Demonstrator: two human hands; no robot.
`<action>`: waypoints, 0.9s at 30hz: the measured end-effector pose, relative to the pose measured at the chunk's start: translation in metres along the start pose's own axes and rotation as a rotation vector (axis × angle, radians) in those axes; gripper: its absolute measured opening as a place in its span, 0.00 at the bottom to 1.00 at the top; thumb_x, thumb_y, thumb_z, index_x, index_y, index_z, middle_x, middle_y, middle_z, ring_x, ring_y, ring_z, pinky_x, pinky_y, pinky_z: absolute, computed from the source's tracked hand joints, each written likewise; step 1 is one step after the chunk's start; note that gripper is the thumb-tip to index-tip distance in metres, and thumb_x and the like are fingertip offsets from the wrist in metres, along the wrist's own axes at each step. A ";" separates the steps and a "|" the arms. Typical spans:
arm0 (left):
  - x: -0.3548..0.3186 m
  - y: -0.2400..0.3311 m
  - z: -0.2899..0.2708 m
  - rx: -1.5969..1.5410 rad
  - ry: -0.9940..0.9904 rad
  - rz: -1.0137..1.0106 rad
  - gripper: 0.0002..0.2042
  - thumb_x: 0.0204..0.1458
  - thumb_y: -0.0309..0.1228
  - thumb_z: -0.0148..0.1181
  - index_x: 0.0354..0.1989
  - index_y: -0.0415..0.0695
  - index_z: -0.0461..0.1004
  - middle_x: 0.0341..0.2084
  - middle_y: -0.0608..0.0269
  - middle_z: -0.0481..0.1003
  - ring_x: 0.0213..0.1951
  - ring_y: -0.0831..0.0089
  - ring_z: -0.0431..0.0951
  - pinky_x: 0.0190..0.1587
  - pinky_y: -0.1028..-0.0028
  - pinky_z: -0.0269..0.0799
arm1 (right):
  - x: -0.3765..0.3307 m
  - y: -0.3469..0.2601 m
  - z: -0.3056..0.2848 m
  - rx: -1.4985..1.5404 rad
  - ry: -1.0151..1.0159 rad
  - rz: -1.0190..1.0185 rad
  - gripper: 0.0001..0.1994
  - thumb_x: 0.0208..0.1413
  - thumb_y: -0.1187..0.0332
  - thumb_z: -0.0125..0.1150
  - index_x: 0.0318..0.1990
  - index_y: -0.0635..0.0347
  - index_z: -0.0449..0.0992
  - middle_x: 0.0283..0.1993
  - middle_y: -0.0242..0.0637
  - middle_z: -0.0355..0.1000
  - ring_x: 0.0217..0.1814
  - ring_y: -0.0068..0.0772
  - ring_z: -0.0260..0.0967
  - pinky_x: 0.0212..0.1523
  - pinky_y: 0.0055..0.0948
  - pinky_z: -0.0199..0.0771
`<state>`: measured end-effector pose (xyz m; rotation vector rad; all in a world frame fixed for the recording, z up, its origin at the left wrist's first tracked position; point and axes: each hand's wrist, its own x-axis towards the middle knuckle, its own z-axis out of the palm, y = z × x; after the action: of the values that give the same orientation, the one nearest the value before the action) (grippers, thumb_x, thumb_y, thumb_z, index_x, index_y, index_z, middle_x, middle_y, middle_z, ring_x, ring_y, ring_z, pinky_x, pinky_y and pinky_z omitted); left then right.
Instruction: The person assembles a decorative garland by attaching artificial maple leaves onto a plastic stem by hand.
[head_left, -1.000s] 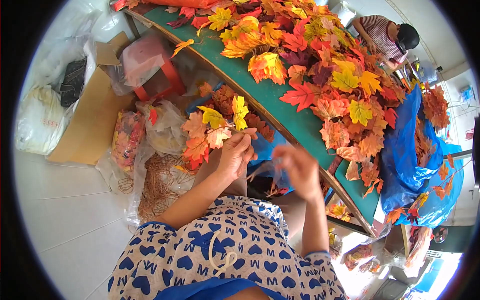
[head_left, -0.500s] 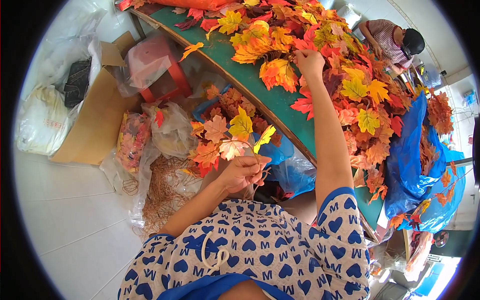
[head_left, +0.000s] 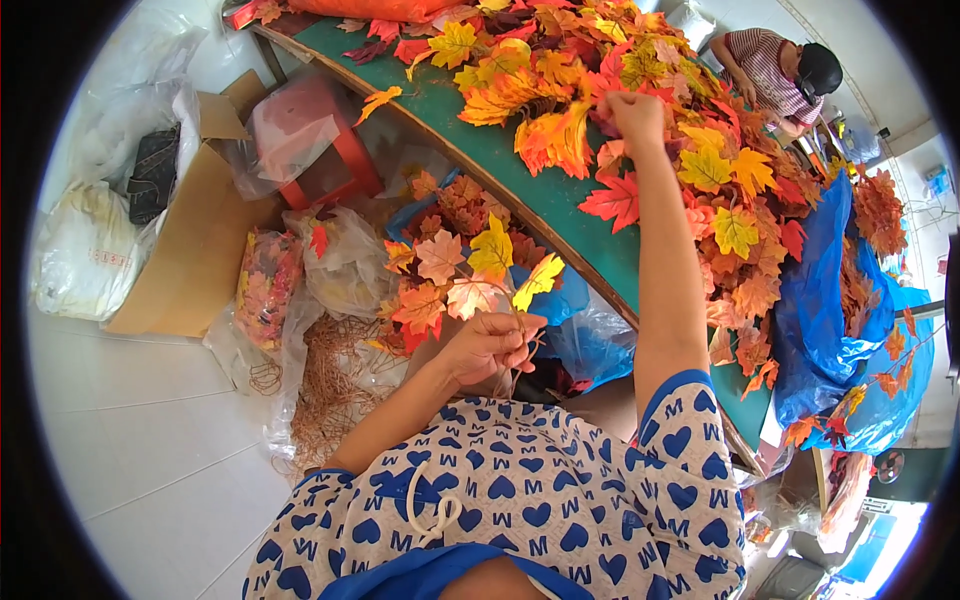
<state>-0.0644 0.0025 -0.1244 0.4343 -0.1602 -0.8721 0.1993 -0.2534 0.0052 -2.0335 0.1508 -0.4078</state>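
Observation:
In front of my body, my left hand pinches the thin brown stem of an artificial maple leaf garland. Yellow, pale pink and orange-red leaves fan out from it above my fingers. My right arm stretches far over the green table, and my right hand is in the heap of artificial maple leaves. Its fingers are bent together among the leaves; what lies between them is hidden. Just left of it stands a stack of orange-yellow leaves, and a red leaf lies below my wrist.
Blue plastic bags with leaves hang at the table's right end. Left of the table are a red stool, an open cardboard box and a pile of brown stems. Another person works beyond the heap.
My right hand has shifted slightly up and right in the heap. The orange-yellow stack beside it has tilted, and the red leaf below shows more. My left hand still holds the garland.

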 end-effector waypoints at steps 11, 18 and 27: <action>0.027 0.003 0.033 0.034 0.173 0.235 0.17 0.51 0.20 0.56 0.50 0.46 0.69 0.29 0.65 0.72 0.27 0.74 0.76 0.36 0.72 0.77 | -0.195 -0.006 -0.030 1.086 -0.131 0.259 0.05 0.55 0.78 0.56 0.38 0.70 0.74 0.40 0.40 0.73 0.41 0.29 0.72 0.41 0.23 0.78; 0.037 -0.014 0.072 0.297 0.318 0.306 0.24 0.47 0.17 0.60 0.56 0.36 0.64 0.26 0.68 0.72 0.26 0.79 0.75 0.33 0.81 0.73 | -0.316 0.015 -0.014 1.273 -0.032 0.440 0.07 0.55 0.73 0.58 0.37 0.67 0.76 0.35 0.43 0.75 0.37 0.34 0.75 0.35 0.25 0.79; 0.037 -0.029 0.083 0.399 0.330 0.312 0.29 0.46 0.16 0.60 0.59 0.36 0.60 0.23 0.68 0.72 0.26 0.78 0.75 0.35 0.82 0.72 | -0.334 0.025 -0.017 1.354 0.086 0.493 0.08 0.57 0.67 0.57 0.36 0.63 0.75 0.35 0.40 0.75 0.33 0.26 0.74 0.28 0.20 0.75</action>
<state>-0.0872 -0.0674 -0.0641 0.8933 -0.0933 -0.4489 -0.1170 -0.1872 -0.0839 -0.6092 0.3112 -0.1730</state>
